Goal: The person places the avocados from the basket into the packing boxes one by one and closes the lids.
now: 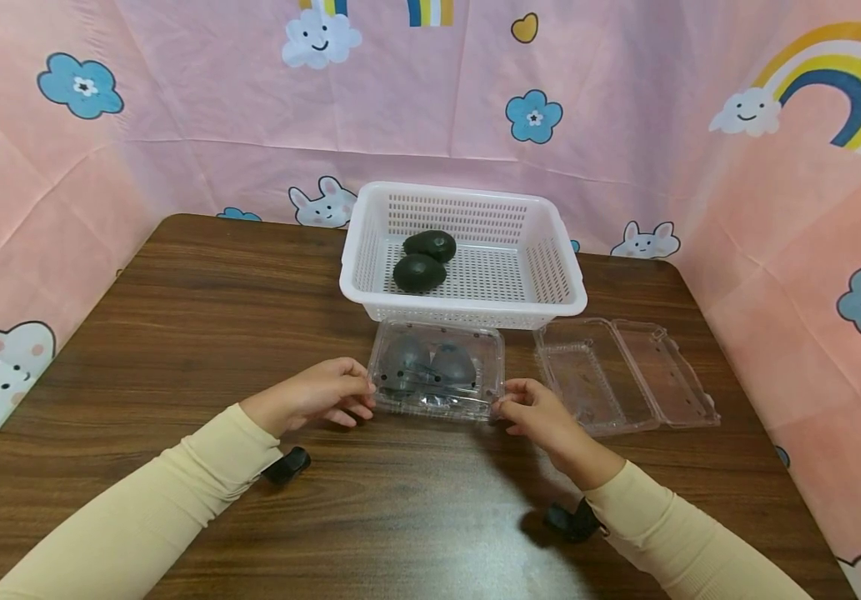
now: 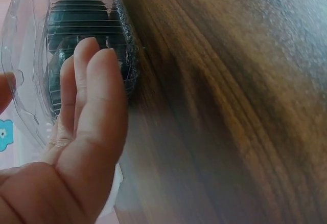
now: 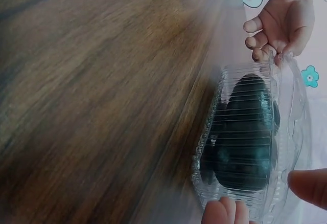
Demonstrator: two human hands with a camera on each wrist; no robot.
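Note:
A clear plastic clamshell box point(image 1: 438, 400) stands on the table with dark avocados point(image 1: 453, 367) inside; its lid lies over them. At its front left corner is my left hand point(image 1: 325, 393), a fingertip touching the rim and the other fingers loosely extended beside the wall. My right hand point(image 1: 543, 417) holds the front right corner, the thumb point(image 3: 309, 185) at the lid's rim and curled fingers point(image 3: 225, 213) by the lower wall. Behind the box, two more avocados point(image 1: 419, 273) lie in a white plastic basket point(image 1: 468, 312).
Right of the box, another clear clamshell point(image 1: 618, 383) lies open on the brown wooden table point(image 1: 235, 308). A pink patterned cloth point(image 1: 430, 100) hangs behind the table and along its sides. The basket stands close to the table's back edge.

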